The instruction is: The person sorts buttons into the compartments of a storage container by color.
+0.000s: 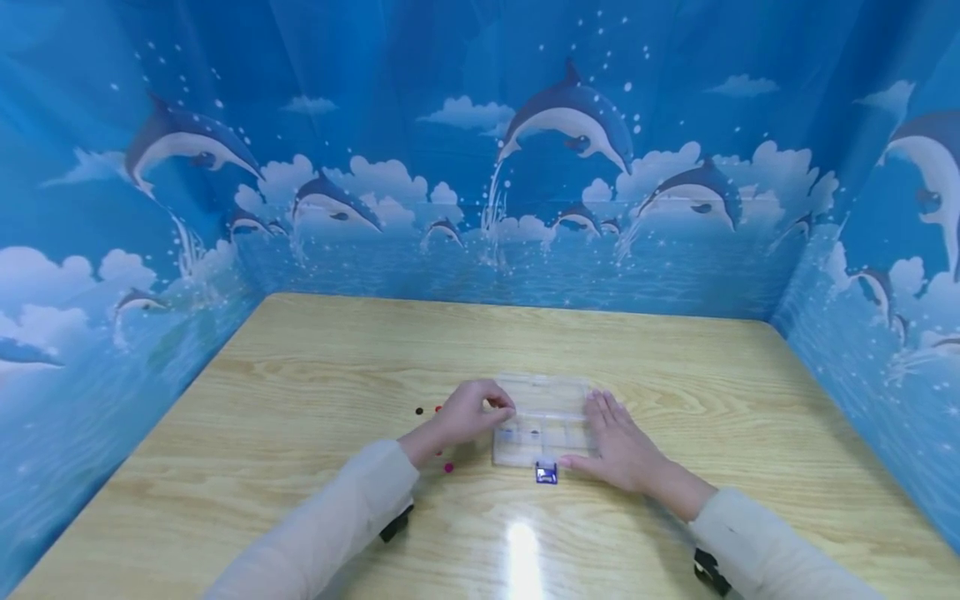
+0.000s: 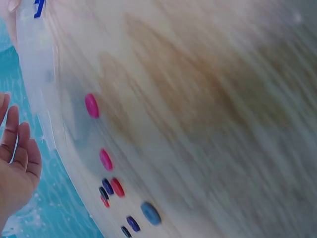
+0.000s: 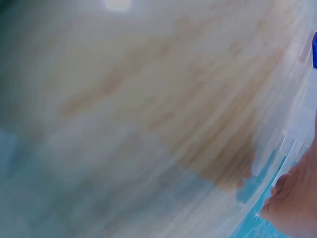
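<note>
A clear plastic compartment box point(image 1: 517, 457) lies on the table with its lid point(image 1: 543, 392) folded back. A blue clasp point(image 1: 546, 473) sits at its near edge. One or two small dark pieces point(image 1: 534, 432) show inside. My left hand point(image 1: 468, 411) is over the box's left side, fingers bent and thumb near the index finger; whether anything is between the fingertips is hidden. My right hand point(image 1: 622, 446) rests along the box's right side, fingers straight and thumb spread toward the clasp. Left of the box lie small round buttons, among them a magenta button point(image 2: 92, 105) and a blue button point(image 2: 150, 213).
More buttons lie in a loose group, including a red button point(image 2: 117, 187) and a dark blue button point(image 2: 132, 223). The wooden table point(image 1: 360, 350) is bordered by a blue dolphin-print curtain point(image 1: 420, 242) behind and at both sides.
</note>
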{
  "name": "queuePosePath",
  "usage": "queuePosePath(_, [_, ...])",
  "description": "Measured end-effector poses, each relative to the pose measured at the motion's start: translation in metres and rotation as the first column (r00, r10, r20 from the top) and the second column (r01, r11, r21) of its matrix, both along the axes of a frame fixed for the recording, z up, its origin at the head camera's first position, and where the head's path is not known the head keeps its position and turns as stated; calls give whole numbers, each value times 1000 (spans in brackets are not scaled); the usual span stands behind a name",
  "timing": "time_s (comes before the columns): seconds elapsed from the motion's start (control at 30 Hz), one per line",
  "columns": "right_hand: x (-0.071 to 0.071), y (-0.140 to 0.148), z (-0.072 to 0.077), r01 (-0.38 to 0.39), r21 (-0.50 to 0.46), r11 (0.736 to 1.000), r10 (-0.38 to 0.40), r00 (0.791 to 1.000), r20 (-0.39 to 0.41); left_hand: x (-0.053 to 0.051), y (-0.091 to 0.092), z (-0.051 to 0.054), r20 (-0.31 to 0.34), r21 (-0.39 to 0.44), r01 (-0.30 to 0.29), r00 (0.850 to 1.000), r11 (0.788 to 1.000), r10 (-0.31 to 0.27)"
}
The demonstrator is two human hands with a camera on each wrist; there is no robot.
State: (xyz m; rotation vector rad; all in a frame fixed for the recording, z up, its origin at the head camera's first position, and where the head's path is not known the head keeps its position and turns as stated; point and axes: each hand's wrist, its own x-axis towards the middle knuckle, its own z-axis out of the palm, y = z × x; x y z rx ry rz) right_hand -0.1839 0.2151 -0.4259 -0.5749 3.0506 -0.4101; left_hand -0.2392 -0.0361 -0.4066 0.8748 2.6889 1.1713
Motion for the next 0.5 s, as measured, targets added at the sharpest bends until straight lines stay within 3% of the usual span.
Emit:
queuePosePath(0.27, [0,0,0,2,6,1000,-2,1000,3,0,-13,3,27,73,-10,1000,997,8])
queuePosePath(0.5, [0,0,1,-2,4,1000,2,1000,4,-2,-19,0,34,80,-21,999,997,18])
